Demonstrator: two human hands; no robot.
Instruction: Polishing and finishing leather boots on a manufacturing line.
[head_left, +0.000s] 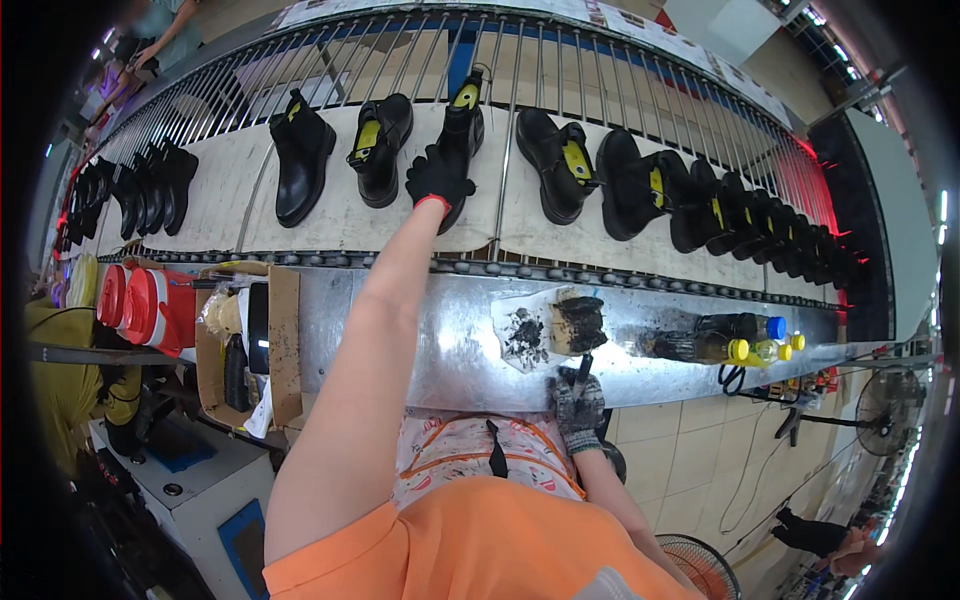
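Note:
My left hand (438, 180), in a black glove with a red cuff, reaches far out over the conveyor and grips the heel side of a black ankle boot (463, 125) with a yellow insert. That boot lies on a pale conveyor tray (330, 215). My right hand (578, 405), in a grey speckled glove, rests at the near edge of the metal ledge (450, 340) and holds a small dark brush (583, 370). Just beyond the brush lie a stained paper sheet (520, 335) and a blackened sponge block (578, 322).
More black boots (560, 165) line the trays to both sides. Bottles with yellow and blue caps (740, 338) stand on the ledge at the right. Red containers (150, 305) and a cardboard box (280, 340) sit at the left. Another person (150, 40) works at the far left.

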